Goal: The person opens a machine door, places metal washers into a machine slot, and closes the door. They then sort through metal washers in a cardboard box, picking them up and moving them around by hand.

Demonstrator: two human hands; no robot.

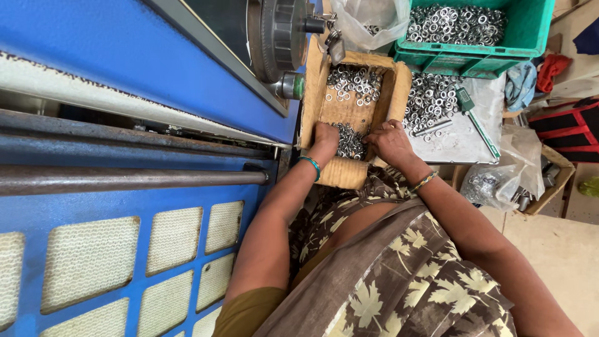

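A shallow cardboard box [324, 103] rests on my lap against a blue machine. It holds small shiny metal rings: one heap [354, 82] at its far end and another heap [350, 142] at the near end. My left hand [326, 138], a green bangle on its wrist, is curled into the near heap from the left. From the right, my right hand [390, 140], with a gold bangle, has its fingers bent into the same heap. Both hands touch the rings and nearly meet over them.
The blue machine [125, 56] with rusty bars and a round black knob [284, 37] fills the left. A green crate [474, 31] of rings, a clear plastic bag [374, 19], a grey sheet [458, 134] with loose rings and a green-handled tool [477, 122] lie beyond and right.
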